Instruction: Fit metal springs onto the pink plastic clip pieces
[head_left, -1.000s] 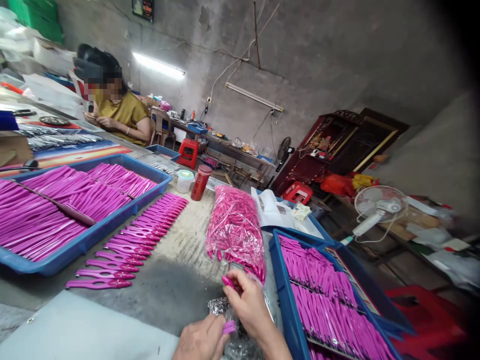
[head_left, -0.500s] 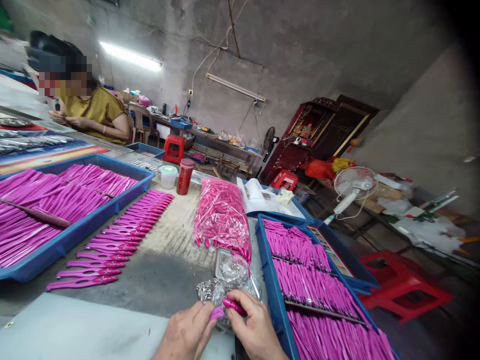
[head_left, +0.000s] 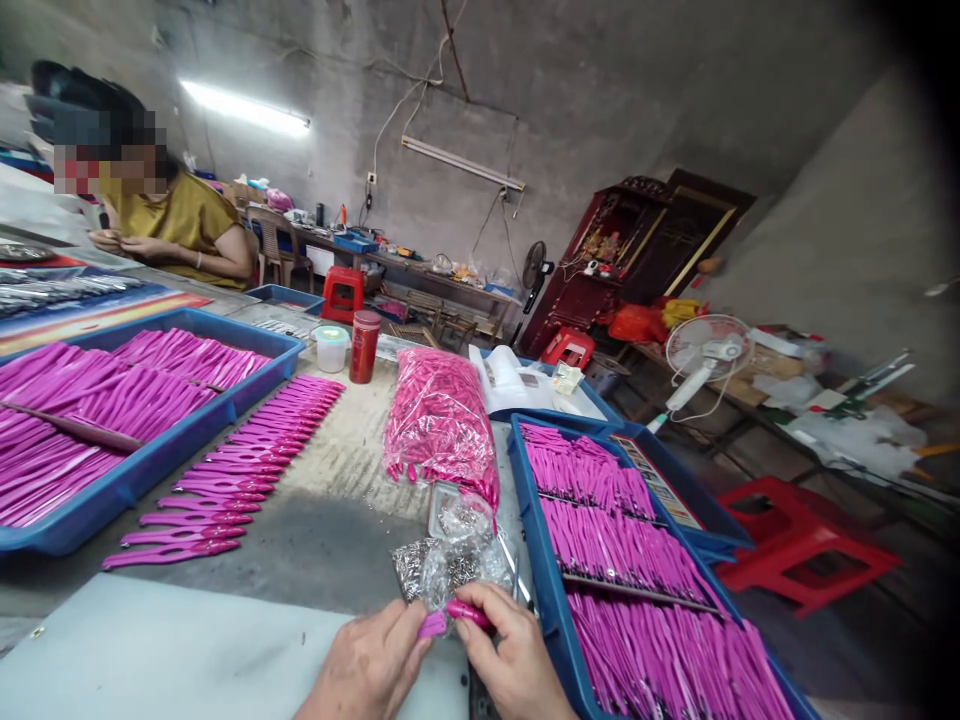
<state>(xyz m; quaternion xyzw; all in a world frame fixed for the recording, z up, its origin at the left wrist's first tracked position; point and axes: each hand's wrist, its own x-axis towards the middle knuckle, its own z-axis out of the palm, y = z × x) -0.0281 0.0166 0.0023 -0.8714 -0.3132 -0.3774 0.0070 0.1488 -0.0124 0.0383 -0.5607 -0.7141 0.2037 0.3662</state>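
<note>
My left hand [head_left: 371, 668] and my right hand [head_left: 514, 660] meet at the bottom edge, fingertips close together. The left pinches a small pink plastic piece [head_left: 433, 625]; the right pinches a darker pink plastic piece [head_left: 469, 613] against it. Just beyond them lies a clear bag of small metal parts [head_left: 439, 565]. Behind that sits a big clear bag of pink pieces [head_left: 439, 420].
A blue tray of pink handles [head_left: 637, 590] lies right of my hands, another blue tray [head_left: 150, 465] at left, with a row of pink handles [head_left: 247, 470] on the table between. A red cup [head_left: 364, 346] stands farther back. Another person [head_left: 176, 215] sits far left.
My right hand came back from the big bag with a pink piece and joined my left hand. The camera view shifted right and slightly down.
</note>
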